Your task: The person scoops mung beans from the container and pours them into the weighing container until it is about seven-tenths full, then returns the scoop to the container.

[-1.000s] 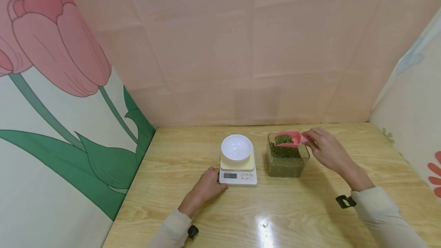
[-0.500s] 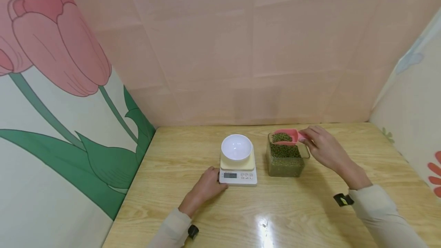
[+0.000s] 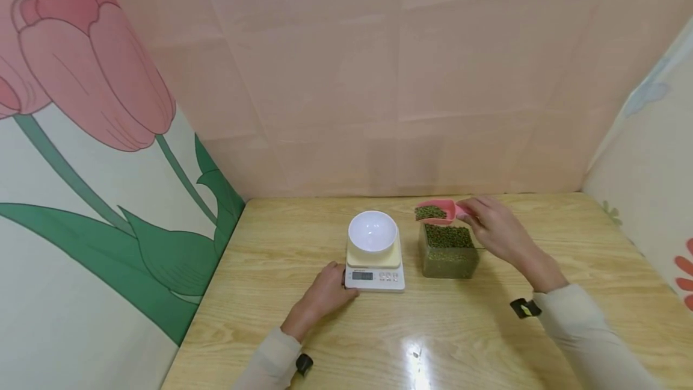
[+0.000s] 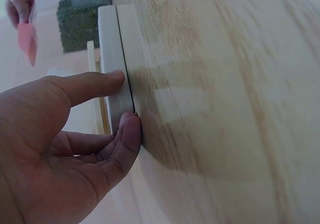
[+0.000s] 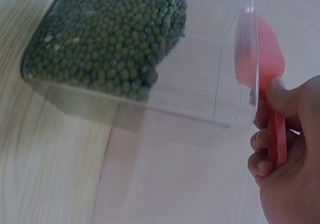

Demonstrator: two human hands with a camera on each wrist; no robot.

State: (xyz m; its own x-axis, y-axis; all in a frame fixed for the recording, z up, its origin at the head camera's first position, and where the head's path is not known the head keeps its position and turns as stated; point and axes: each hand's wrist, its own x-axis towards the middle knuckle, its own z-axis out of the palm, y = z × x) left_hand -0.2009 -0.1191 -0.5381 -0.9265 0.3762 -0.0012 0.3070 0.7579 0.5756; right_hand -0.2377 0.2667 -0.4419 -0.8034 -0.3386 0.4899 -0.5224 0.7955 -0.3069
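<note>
A pink scoop [image 3: 446, 210] loaded with mung beans [image 3: 430, 212] is held by its handle in my right hand [image 3: 498, 230], fingers curled round it in the right wrist view. It hovers level over the back left rim of a clear plastic container [image 3: 449, 263] of mung beans. To the left, a white bowl [image 3: 372, 232] sits on the cream platform of a kitchen scale [image 3: 375, 280]; no beans show in it. My left hand [image 3: 326, 291] grips the scale's front left corner, thumb on the front edge and fingers at the side, as the left wrist view [image 4: 75, 139] shows.
All this stands on a wood-grain table [image 3: 271, 245]. A pinkish cloth wall [image 3: 325, 77] rises behind it, and a tulip-printed wall [image 3: 97, 137] at the left. A narrow gap separates scale and container.
My right hand has carried the loaded scoop left and slightly up, from over the container's middle toward its left rim. My left hand and the scale have stayed put.
</note>
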